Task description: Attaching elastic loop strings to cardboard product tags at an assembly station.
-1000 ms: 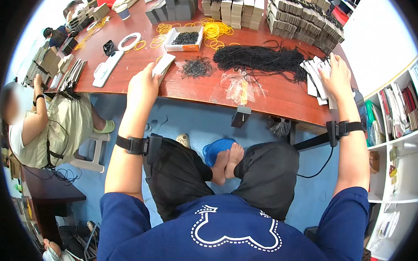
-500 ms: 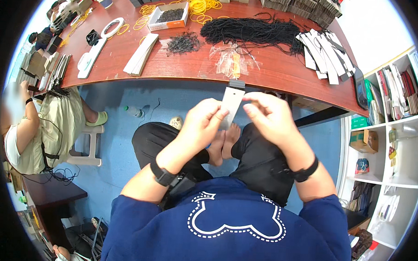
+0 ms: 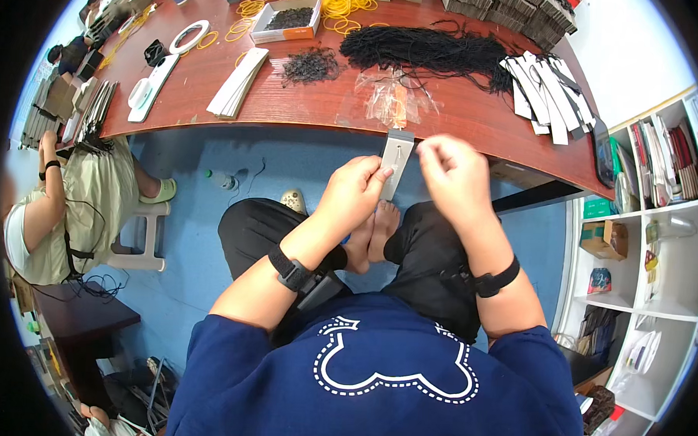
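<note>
My left hand (image 3: 358,189) grips a narrow white hang tag (image 3: 397,162), thumb across its face. The tag is held upright just below the table's front edge, with a dark grey band at its far end. A small hole and a thin thread-like mark show near that end. Just right of the tag is my right hand (image 3: 454,175), its fingers curled together and slightly blurred. Whatever they pinch is too small to make out. Clear plastic bags (image 3: 391,100) lie on the table beyond the tag.
On the brown table (image 3: 176,108) lie a bundle of black cords (image 3: 424,53), a pile of small black fasteners (image 3: 311,66), a box (image 3: 285,20), white strips (image 3: 238,83) and corded white tags (image 3: 549,94). Another person (image 3: 88,201) sits at left; shelves (image 3: 640,259) stand right.
My right hand has drawn its fingers together and moved slightly up. The tag in my left hand has shifted a little to the right and tilts less.
</note>
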### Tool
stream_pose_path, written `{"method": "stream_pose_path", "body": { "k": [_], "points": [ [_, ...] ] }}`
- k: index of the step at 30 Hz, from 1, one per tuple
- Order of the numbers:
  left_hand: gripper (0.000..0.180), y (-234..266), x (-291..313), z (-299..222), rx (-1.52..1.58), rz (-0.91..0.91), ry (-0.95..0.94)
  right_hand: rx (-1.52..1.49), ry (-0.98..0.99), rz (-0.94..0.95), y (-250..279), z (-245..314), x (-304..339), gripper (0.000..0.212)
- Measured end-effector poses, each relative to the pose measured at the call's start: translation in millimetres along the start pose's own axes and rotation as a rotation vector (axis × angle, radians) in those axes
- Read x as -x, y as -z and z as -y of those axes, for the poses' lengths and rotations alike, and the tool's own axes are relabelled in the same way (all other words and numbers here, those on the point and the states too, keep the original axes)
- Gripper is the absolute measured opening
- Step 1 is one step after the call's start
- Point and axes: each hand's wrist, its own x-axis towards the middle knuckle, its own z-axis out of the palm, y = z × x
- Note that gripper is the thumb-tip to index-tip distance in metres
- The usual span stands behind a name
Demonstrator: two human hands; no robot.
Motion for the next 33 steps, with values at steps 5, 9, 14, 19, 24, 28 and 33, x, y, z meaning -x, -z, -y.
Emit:
{"method": "stream_pose_path", "body": {
  "k": [5,9,14,19,24,28,33],
  "points": [
    [0.016,-2,-4,4,-0.081,-0.002,-0.046,0.300,0.109,-0.038,15,1,-68,0.016],
    [0.016,0,-3,-7,-0.086,0.005,-0.024,0.504,0.016,0.020,3,-22,-90,0.020],
    [0.018,24,1,-29,-0.064,-0.137,-0.182,0.297,0.005,0.058,23,-8,-76,0.021],
    [0.030,26,-11,-88,0.839,0.388,0.485,0.185,0.035,-0.012,36,26,-19,0.010],
    [0.021,7,-44,-86,1.035,0.387,0.502,0.195,0.048,-0.003,43,40,9,0.010],
    [0.017,9,-60,-96,1.078,0.358,0.547,0.151,0.094,-0.030,47,23,15,0.008],
    [0.015,33,-92,-83,1.357,0.186,0.565,-0.300,-0.088,-0.050,62,-1,22,0.003]
  ]
}}
